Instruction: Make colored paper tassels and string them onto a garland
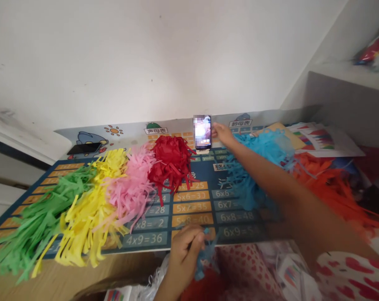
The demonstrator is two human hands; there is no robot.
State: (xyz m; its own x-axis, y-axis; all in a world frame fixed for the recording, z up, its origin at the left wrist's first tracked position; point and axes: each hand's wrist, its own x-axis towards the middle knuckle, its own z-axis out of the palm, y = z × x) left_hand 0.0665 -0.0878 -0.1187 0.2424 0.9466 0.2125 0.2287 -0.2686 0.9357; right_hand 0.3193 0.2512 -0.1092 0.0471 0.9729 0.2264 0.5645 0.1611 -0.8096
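Observation:
My left hand (187,246), low at the table's front edge, is closed on a small piece of blue fringed paper (204,255) that hangs from its fingers. My right hand (219,133) reaches out to the right side of an upright phone (202,133) with a lit screen. Its fingers are bent, and whether they touch the phone is unclear. Under the right forearm lies a blue paper tassel pile (248,167). Left of the phone are red (172,161), pink (131,184), yellow (89,217) and green (48,213) fringed paper bunches.
A dark phone (84,148) lies at the back left. Orange fringed paper (330,188) and printed sheets (321,138) are on the right. The table mat (192,207) shows multiplication tables. A white wall (145,62) rises behind. Plastic bags are below the front edge.

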